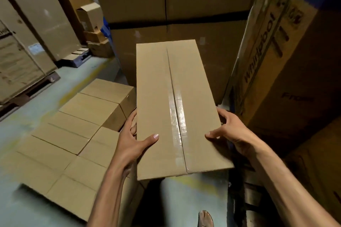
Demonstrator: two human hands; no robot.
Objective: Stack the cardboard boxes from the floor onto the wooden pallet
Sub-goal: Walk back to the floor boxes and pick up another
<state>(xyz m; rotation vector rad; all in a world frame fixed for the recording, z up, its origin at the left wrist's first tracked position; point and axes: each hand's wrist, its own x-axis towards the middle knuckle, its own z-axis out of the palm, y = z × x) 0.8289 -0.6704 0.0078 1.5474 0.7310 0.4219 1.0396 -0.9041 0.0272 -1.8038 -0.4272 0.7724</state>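
We hold the cardboard box in the air with its taped seam up, above the floor and just right of the stacked boxes; the left hand grips its left edge; the right hand grips its right edge; both thumbs lie on top; the fingers curl round the sides.

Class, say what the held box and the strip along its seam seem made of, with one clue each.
Held box: matte brown cardboard, judging by its folded flaps. Seam strip: probably clear plastic tape; it is glossy and reflects light.
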